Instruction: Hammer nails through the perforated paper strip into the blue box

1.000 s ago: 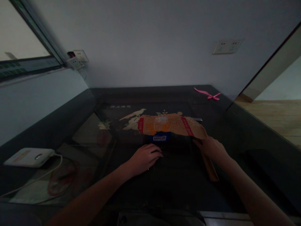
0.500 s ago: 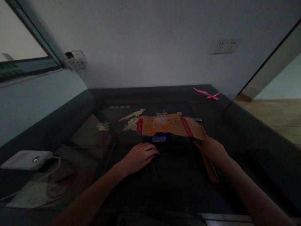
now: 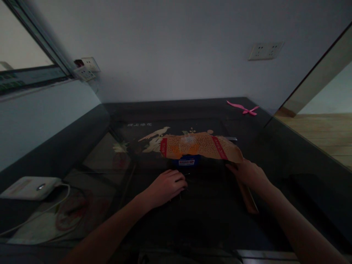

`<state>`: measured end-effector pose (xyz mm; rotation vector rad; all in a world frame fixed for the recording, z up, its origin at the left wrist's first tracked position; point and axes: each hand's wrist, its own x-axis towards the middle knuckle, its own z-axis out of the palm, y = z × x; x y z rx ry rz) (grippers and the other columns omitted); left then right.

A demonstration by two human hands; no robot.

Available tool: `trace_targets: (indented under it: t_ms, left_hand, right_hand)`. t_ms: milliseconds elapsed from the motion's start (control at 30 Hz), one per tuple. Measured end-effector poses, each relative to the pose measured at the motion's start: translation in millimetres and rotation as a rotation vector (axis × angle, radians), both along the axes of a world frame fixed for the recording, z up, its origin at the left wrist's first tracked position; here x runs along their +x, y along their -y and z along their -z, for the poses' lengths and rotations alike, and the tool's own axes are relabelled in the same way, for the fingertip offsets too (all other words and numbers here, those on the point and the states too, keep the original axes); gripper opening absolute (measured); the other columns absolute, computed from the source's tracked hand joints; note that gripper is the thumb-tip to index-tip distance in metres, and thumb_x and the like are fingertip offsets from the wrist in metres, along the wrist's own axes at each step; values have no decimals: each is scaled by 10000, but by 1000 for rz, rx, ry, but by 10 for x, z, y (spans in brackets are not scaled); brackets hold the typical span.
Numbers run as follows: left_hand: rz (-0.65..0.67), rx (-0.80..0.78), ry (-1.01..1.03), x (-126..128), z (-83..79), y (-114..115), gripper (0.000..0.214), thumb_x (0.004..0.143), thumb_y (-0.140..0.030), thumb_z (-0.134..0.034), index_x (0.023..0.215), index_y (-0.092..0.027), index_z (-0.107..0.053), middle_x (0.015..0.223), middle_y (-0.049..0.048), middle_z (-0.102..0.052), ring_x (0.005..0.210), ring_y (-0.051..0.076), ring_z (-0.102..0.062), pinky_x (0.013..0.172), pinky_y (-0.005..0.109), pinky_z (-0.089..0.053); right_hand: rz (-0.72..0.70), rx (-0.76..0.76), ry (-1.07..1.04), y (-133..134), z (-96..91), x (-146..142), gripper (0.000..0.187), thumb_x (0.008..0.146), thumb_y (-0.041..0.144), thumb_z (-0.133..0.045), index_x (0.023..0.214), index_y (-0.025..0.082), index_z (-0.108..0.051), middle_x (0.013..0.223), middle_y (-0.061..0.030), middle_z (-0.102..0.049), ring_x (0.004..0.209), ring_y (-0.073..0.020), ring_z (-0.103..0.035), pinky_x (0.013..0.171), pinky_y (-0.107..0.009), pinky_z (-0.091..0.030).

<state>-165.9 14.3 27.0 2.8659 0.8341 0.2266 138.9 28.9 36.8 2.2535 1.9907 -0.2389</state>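
Note:
My left hand (image 3: pixel 168 186) rests low over the dark tabletop with its fingers curled and close together. A few thin, wire-like pieces (image 3: pixel 180 197) show beside its fingertips; what the fingers hold is hidden. Just beyond is a dark blue packet with a white label (image 3: pixel 186 162), partly under a speckled brown paper wrapper (image 3: pixel 202 146) with red bands. My right hand (image 3: pixel 249 175) is closed at the wrapper's right end, thumb toward the left. A narrow brown strip (image 3: pixel 249 200) runs from under that hand toward me.
A pink ribbon (image 3: pixel 249 111) lies at the far right of the glass-topped table (image 3: pixel 165 110). At left sits a white device (image 3: pixel 30 188) with a cable. A black flat object (image 3: pixel 316 201) lies right of my right arm. Behind, the wall carries sockets (image 3: pixel 266 51).
My left hand has shifted slightly, its fingers curling further over the thin pieces, fewer of which show now. My right hand and the paper wrapper stay nearly where they were.

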Motion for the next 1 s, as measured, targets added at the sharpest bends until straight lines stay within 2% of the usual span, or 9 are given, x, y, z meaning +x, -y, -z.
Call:
trace_targets:
  t_ms: [233, 433, 767, 1000]
  left_hand:
    - [47, 152, -60, 21, 5, -28, 99, 912, -172, -487, 942, -160, -580, 957, 49, -617, 896, 184, -562, 794, 330, -439]
    - [78, 227, -32, 40, 47, -56, 123, 912, -138, -457, 918, -144, -580, 921, 53, -629, 871, 179, -572, 799, 330, -446]
    - [66, 250, 36, 23, 15, -48, 89, 888, -124, -487, 910, -148, -570, 891, 35, -638, 835, 168, -578, 788, 318, -460]
    - [56, 227, 148, 18, 0, -37, 98, 897, -133, -474, 918, -151, -568, 905, 32, -647, 841, 161, -579, 800, 321, -463]
  right_hand:
    - [-2, 6, -2, -7, 36, 9, 400, 931, 413, -395, 1013, 138, -674, 972, -169, -666, 881, -314, -663, 660, -357, -465]
    - [-12, 22, -5, -7, 56, 25, 393, 925, 414, -397, 1025, 148, -669, 971, -156, -667, 870, -309, -665, 645, -351, -463]
    - [-32, 41, -23, -17, 86, 60, 383, 916, 414, -400, 992, 153, -670, 943, -151, -665, 841, -305, -666, 625, -349, -452]
    - [-43, 60, -42, -5, 99, 70, 448, 875, 538, -431, 982, 159, -643, 955, -146, -653, 835, -301, -657, 614, -342, -451]
